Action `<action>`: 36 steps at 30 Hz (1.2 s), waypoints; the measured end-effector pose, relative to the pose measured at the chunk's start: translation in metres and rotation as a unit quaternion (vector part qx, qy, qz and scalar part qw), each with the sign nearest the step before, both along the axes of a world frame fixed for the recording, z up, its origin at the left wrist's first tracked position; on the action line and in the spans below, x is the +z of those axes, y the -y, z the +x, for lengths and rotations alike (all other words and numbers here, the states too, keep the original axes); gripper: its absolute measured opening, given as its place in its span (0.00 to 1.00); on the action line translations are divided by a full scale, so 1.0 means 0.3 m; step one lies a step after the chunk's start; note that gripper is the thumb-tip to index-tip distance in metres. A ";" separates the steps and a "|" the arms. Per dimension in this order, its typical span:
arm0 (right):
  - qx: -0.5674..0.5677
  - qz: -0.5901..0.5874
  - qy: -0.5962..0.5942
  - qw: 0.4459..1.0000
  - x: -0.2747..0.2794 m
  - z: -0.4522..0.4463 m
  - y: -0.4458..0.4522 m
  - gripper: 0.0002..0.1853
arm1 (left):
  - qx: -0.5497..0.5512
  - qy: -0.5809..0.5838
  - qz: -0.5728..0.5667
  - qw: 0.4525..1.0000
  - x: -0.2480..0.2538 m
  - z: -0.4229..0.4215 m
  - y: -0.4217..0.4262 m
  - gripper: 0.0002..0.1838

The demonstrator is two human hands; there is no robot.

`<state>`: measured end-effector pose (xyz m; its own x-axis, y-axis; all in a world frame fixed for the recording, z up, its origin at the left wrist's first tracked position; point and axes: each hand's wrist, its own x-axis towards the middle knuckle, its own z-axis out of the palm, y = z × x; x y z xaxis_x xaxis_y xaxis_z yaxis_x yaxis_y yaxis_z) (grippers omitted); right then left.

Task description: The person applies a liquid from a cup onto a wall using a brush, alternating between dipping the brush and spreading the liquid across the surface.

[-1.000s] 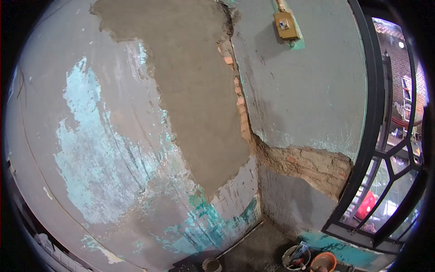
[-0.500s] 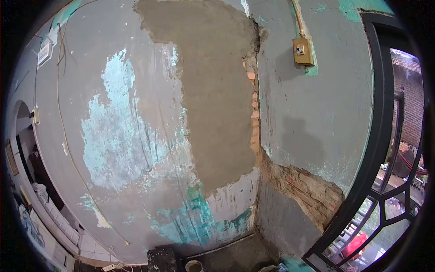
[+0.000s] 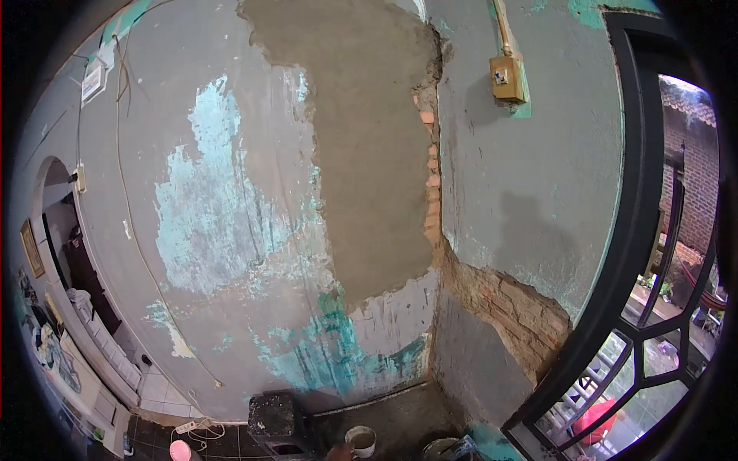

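Neither my left hand nor my right hand can be made out. A smooth brown-grey plaster patch [image 3: 373, 169] covers the upper middle of the grey wall [image 3: 284, 338]. Exposed bricks [image 3: 433, 188] run down the corner along its right edge. Lower on the right wall is a broken strip of bare brick [image 3: 511, 307]. A small bucket [image 3: 361, 441] stands on the floor at the bottom, and beside it a brownish shape [image 3: 339, 452] at the frame edge is too small to identify.
A black stool-like block [image 3: 274, 421] stands by the wall. A power strip [image 3: 186, 427] with a cable and a pink round object [image 3: 180, 450] lie left of it. Another container [image 3: 442, 449] is near the corner. A dark-framed grille door [image 3: 636, 184] is right; an arched doorway [image 3: 58, 173] is left.
The view has tilted and swung left, then lower, bringing in the arched doorway, black block and pink object. The orange bucket has left view. A brownish shape has appeared beside the small bucket.
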<state>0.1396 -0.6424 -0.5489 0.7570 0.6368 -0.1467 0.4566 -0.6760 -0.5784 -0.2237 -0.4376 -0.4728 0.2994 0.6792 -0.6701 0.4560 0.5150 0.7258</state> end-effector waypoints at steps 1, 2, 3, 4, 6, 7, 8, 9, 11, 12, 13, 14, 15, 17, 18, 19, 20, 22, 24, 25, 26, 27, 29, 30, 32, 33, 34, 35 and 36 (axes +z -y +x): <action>0.004 0.001 0.001 1.000 0.000 0.002 0.004 0.26 | -0.021 0.023 0.026 0.999 -0.109 0.002 -0.022 0.29; 0.006 0.002 0.001 1.000 0.003 0.001 0.007 0.26 | -0.044 0.062 0.064 0.995 -0.279 -0.012 -0.066 0.29; 0.010 0.005 0.000 1.000 0.008 0.002 0.010 0.26 | -0.071 0.112 0.103 0.986 -0.473 -0.031 -0.112 0.29; 0.014 0.005 0.000 1.000 0.010 0.001 0.013 0.26 | -0.089 0.166 0.128 0.974 -0.639 -0.041 -0.156 0.29; 0.022 0.006 0.001 1.000 0.023 -0.001 0.011 0.26 | -0.081 0.208 0.123 0.967 -0.730 -0.056 -0.163 0.28; 0.026 0.006 0.002 1.000 0.030 0.000 0.005 0.26 | -0.060 0.135 0.113 0.983 -0.462 -0.022 -0.068 0.27; 0.030 0.007 0.002 1.000 0.036 0.000 0.003 0.26 | -0.039 0.066 0.096 0.992 -0.186 0.014 0.029 0.27; 0.033 0.008 0.003 0.999 0.042 -0.001 -0.001 0.26 | -0.073 0.080 0.123 0.986 -0.316 0.002 -0.009 0.27; 0.040 0.012 0.005 0.999 0.055 -0.001 -0.019 0.26 | -0.140 0.108 0.178 0.968 -0.499 -0.014 -0.066 0.27; 0.044 0.013 0.006 0.999 0.058 -0.004 -0.022 0.26 | -0.123 0.104 0.149 0.976 -0.468 -0.012 -0.057 0.27; 0.045 0.016 0.007 0.999 0.069 -0.010 -0.026 0.26 | -0.106 0.101 0.120 0.982 -0.360 -0.002 -0.028 0.28; 0.048 0.018 0.008 0.999 0.078 -0.009 -0.031 0.26 | -0.090 0.099 0.091 0.987 -0.274 0.009 -0.004 0.28; 0.051 0.019 0.010 0.998 0.079 -0.011 -0.035 0.26 | -0.068 0.100 0.080 0.989 -0.243 0.014 0.005 0.28; 0.054 0.022 0.012 0.998 0.091 -0.017 -0.038 0.26 | -0.028 0.099 0.056 0.993 -0.194 0.018 0.030 0.29; 0.054 0.024 0.011 0.998 0.094 -0.022 -0.036 0.26 | -0.022 0.091 0.057 0.994 -0.160 0.022 0.047 0.29; 0.051 0.024 0.012 0.998 0.100 -0.021 -0.034 0.26 | -0.018 0.083 0.059 0.995 -0.116 0.028 0.066 0.30; 0.050 0.025 0.012 0.998 0.098 -0.028 -0.024 0.26 | -0.015 0.074 0.060 0.995 -0.065 0.034 0.083 0.30; 0.044 0.026 0.011 0.999 0.089 -0.041 0.006 0.27 | -0.037 0.025 0.027 0.999 0.091 0.044 0.114 0.31; 0.037 0.022 0.009 0.999 0.066 -0.058 0.058 0.27 | -0.045 0.049 0.017 0.998 0.069 0.044 0.104 0.32; 0.033 0.020 0.007 0.999 0.047 -0.068 0.094 0.27 | -0.042 0.097 0.022 0.994 -0.051 0.047 0.070 0.33; 0.030 0.016 0.006 0.999 0.021 -0.077 0.143 0.27 | -0.040 0.144 0.026 0.988 -0.154 0.051 0.039 0.33; 0.023 0.010 0.001 1.000 -0.017 -0.093 0.205 0.27 | -0.045 0.148 0.036 0.987 -0.229 0.054 0.014 0.34; 0.020 0.004 0.002 1.000 -0.105 -0.129 0.337 0.27 | -0.056 0.155 0.058 0.985 -0.325 0.053 -0.016 0.36; 0.017 0.004 0.005 1.000 -0.126 -0.155 0.387 0.27 | -0.074 0.121 0.087 0.986 -0.305 0.047 -0.002 0.36; 0.033 0.024 0.016 0.999 -0.162 -0.170 0.408 0.27 | -0.109 0.054 0.146 0.982 -0.260 0.052 0.004 0.36; 0.069 0.077 0.000 0.995 -0.011 -0.184 0.341 0.26 | -0.104 0.042 0.110 0.988 -0.250 0.060 -0.006 0.33; 0.108 0.128 -0.019 0.986 0.139 -0.198 0.274 0.25 | -0.099 0.030 0.075 0.992 -0.250 0.077 -0.030 0.30; 0.105 0.110 0.004 0.988 0.176 -0.203 0.222 0.23 | -0.092 0.020 0.038 0.995 -0.214 0.092 -0.036 0.28; 0.103 0.091 0.028 0.990 0.194 -0.203 0.164 0.21 | -0.100 0.019 0.068 0.992 -0.181 0.094 -0.021 0.29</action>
